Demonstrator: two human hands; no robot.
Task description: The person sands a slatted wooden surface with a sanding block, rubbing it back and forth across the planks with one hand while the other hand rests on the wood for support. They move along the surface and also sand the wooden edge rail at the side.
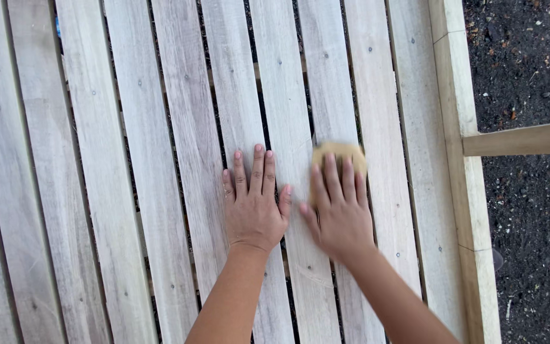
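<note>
I look down on a slatted frame of pale wooden boards point(186, 127). My left hand point(254, 200) lies flat on the boards near the middle, fingers together, holding nothing. Just to its right, my right hand point(338, 204) presses down on a small tan sanding pad point(338, 153) that shows beyond the fingertips. The pad rests on one of the slats right of centre. Both forearms come in from the bottom edge.
A thicker side rail point(459, 127) bounds the slats on the right, with a cross piece point(523, 138) sticking out to the right. Dark soil with small debris point(529, 64) lies beyond it. Narrow gaps run between the boards.
</note>
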